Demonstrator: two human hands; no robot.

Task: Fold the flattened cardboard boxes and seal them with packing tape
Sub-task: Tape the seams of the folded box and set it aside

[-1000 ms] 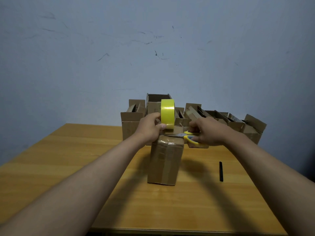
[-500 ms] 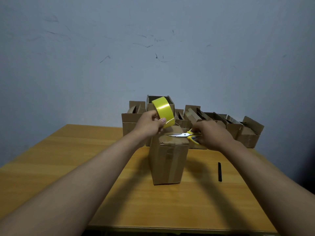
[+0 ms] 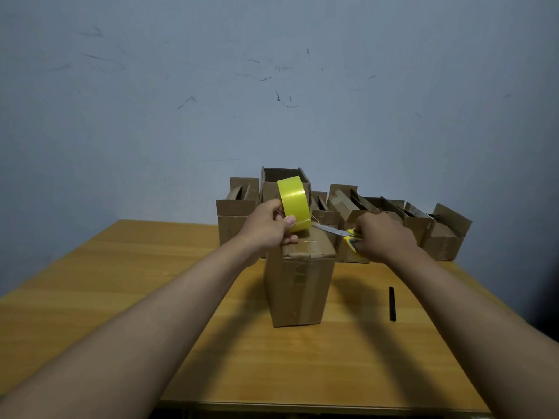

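A closed brown cardboard box (image 3: 298, 285) stands upright in the middle of the wooden table (image 3: 121, 285), with clear tape running down its front face. My left hand (image 3: 270, 226) grips a yellow roll of packing tape (image 3: 294, 204) just above the box's top left edge. My right hand (image 3: 384, 235) holds yellow-handled scissors (image 3: 335, 231) over the box's top right, their blades pointing left toward the roll.
Several open cardboard boxes (image 3: 435, 231) stand in a row along the table's far edge by the grey wall. A thin black stick (image 3: 392, 303) lies on the table to the right of the box.
The tape roll has tilted and lifted slightly off the box top. The scissors have drawn back a little to the right, blades still aimed at the roll.
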